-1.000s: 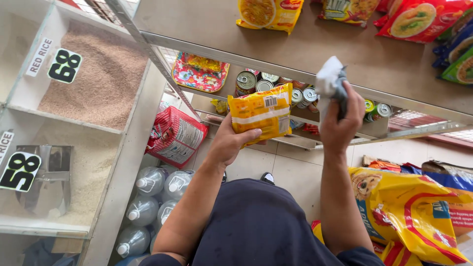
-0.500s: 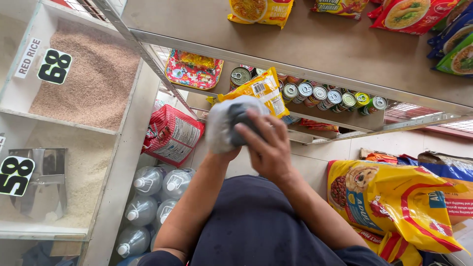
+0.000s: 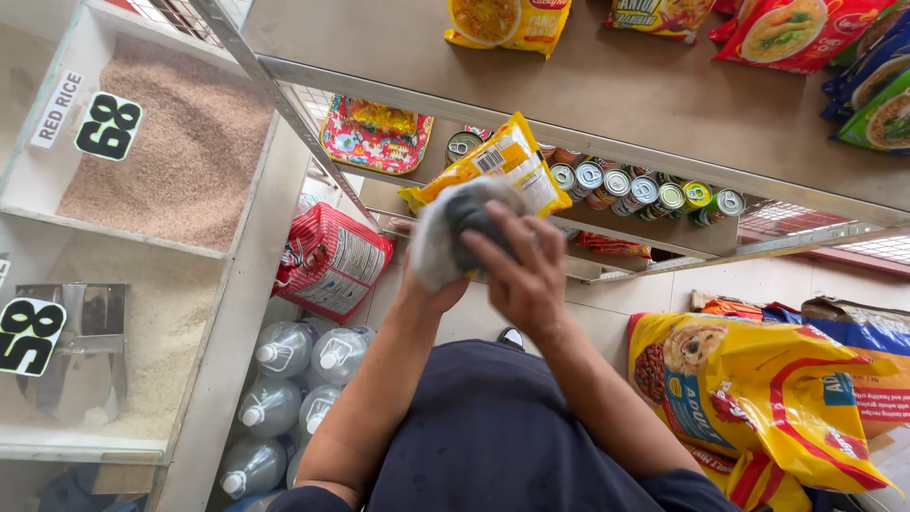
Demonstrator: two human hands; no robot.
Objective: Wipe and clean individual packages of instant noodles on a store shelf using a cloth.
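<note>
The left hand (image 3: 427,284) is almost wholly hidden behind a grey-white cloth (image 3: 455,232) near the frame's centre; only its wrist shows. The cloth and the right hand (image 3: 521,270) are motion-blurred, and they cover the lower part of the yellow packet (image 3: 502,161) — how it is gripped cannot be told. Along the top edge, the noodle packs (image 3: 507,19) are cut off. At the right edge, the yellow pet-food bag (image 3: 749,379) runs out of frame.

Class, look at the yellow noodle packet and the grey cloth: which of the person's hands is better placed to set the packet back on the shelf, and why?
Probably the left hand: it grips the yellow packet from below, close to the shelf. The right hand is pressed over the grey cloth.
</note>
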